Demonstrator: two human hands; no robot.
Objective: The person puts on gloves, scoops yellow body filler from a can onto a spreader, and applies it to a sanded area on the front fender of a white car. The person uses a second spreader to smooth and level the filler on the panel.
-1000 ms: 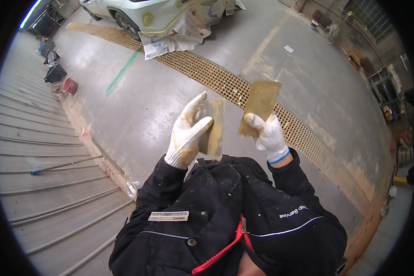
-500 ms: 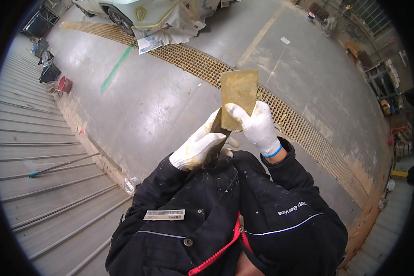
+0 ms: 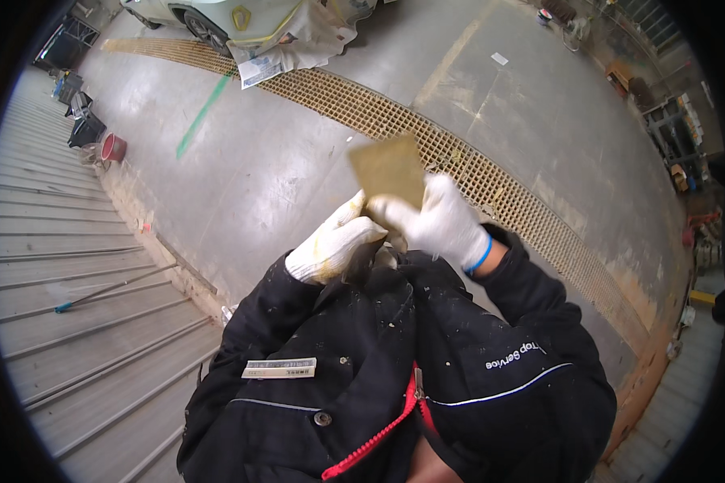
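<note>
One tan flat plate (image 3: 388,165) is gripped in the right hand (image 3: 445,219), its upper edges free in the air. The left hand (image 3: 332,248), just beside, holds one dark piece (image 3: 361,264), mostly hidden. Ahead, the floor (image 3: 270,161) spreads widely, crossed by one grating (image 3: 338,101), toward one car (image 3: 270,16).

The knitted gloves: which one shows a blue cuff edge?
The right glove, trimmed in blue; the left glove, stained yellowish, shows no blue.
</note>
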